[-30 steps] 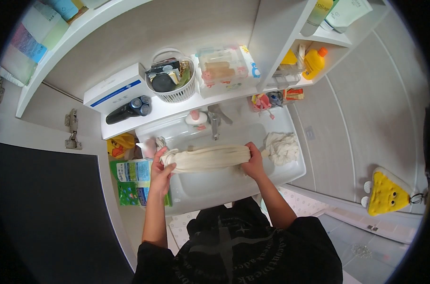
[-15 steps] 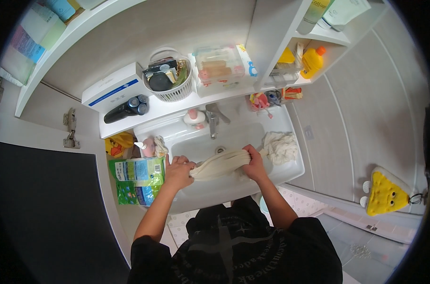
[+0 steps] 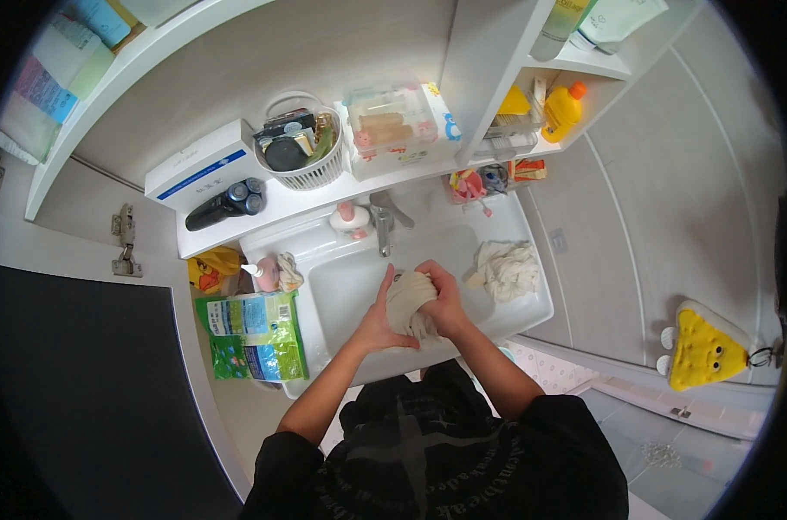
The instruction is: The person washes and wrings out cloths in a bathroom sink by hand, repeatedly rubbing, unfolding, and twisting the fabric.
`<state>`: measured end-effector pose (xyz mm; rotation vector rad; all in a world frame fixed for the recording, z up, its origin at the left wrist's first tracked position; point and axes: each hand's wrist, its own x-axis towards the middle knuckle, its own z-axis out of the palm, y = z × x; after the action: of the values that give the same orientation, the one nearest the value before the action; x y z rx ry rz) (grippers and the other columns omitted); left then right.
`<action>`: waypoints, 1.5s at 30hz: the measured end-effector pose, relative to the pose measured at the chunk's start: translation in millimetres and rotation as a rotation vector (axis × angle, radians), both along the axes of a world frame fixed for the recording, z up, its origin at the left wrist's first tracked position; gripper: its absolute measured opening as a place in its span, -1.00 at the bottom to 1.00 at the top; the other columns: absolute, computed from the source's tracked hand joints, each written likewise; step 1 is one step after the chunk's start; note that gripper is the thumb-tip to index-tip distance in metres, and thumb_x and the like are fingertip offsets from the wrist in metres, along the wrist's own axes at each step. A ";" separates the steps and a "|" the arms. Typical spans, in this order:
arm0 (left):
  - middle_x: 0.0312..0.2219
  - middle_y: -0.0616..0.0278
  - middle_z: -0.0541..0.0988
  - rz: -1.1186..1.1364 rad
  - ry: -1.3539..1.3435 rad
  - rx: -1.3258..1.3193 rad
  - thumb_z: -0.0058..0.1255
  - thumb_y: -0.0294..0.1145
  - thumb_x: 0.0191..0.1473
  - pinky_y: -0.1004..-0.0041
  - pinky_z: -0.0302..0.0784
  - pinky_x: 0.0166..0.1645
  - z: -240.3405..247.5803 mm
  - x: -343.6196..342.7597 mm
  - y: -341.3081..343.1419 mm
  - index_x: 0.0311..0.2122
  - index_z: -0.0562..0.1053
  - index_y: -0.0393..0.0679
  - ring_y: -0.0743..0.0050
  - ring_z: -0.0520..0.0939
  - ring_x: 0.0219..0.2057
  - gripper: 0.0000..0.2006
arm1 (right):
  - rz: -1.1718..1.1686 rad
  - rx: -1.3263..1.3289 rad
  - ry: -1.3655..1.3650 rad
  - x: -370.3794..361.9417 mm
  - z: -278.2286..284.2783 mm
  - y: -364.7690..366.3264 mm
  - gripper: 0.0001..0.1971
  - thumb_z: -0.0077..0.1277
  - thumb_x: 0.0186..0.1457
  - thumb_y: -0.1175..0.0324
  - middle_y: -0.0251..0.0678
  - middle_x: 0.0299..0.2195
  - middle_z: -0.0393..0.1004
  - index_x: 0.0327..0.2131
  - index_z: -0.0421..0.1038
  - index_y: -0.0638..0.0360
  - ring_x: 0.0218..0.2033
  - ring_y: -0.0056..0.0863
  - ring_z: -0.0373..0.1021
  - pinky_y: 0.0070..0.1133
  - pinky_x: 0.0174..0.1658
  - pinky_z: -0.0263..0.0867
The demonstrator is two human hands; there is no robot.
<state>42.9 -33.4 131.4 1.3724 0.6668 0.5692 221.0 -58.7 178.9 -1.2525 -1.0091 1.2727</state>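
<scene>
Cream cloth (image 3: 408, 299) bunched over the white washbasin (image 3: 337, 290), right hand (image 3: 445, 303) grasping the cloth's right side, left hand (image 3: 378, 324) cupped at its left, thumb and fingers spread, crumpled off-white fabric (image 3: 508, 271) farther right.

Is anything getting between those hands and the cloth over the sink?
Nothing visible is. The right hand grips the cream cloth directly, and the left hand cups its left side. The other crumpled cloth lies to their right on the sink, outside that space.
</scene>
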 end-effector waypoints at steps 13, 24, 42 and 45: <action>0.11 0.04 0.42 0.201 0.285 -0.039 0.53 -0.28 -0.47 0.31 0.37 0.19 -8.0 14.8 -8.5 0.29 0.12 -0.15 0.13 0.45 0.12 0.13 | -0.372 -0.237 0.494 -37.0 12.5 3.4 -0.56 -0.07 0.00 0.60 -0.27 -0.09 0.37 -0.01 0.18 0.13 -0.07 -0.39 0.37 -0.46 -0.07 0.41; 0.08 0.18 0.45 -0.034 -0.260 -0.577 0.42 -0.55 -0.38 0.27 0.31 0.24 -38.9 -22.8 29.8 0.26 0.21 -0.16 0.29 0.44 0.12 -0.03 | 0.334 0.002 -0.119 67.3 3.4 16.5 -0.28 0.27 -0.04 0.22 -0.27 0.22 0.18 0.19 0.23 0.14 0.17 -0.39 0.19 -0.42 0.14 0.17; 0.00 0.14 0.49 -0.172 0.223 -0.653 0.39 -0.41 -0.18 0.31 0.45 0.10 -7.7 6.4 26.0 0.15 0.29 -0.20 0.26 0.51 0.02 -0.26 | -0.012 -0.181 0.176 -6.2 -50.7 41.7 -0.84 0.21 -0.05 0.40 -0.35 -0.47 0.49 -0.38 0.50 0.27 -0.42 -0.58 0.40 -0.57 -0.33 0.37; -0.09 0.17 0.55 -0.124 0.357 -0.536 0.40 -0.34 -0.19 0.37 0.47 0.04 -3.8 18.1 24.6 0.06 0.39 -0.21 0.33 0.56 -0.05 -0.36 | -0.149 -0.232 0.134 -7.7 -79.4 39.3 -0.85 0.20 -0.04 0.40 -0.31 -0.50 0.49 -0.41 0.51 0.29 -0.46 -0.56 0.41 -0.54 -0.38 0.37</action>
<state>61.0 -8.8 127.6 1.0014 0.9349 0.0278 213.2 -19.4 99.5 -1.3713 -0.6739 1.3648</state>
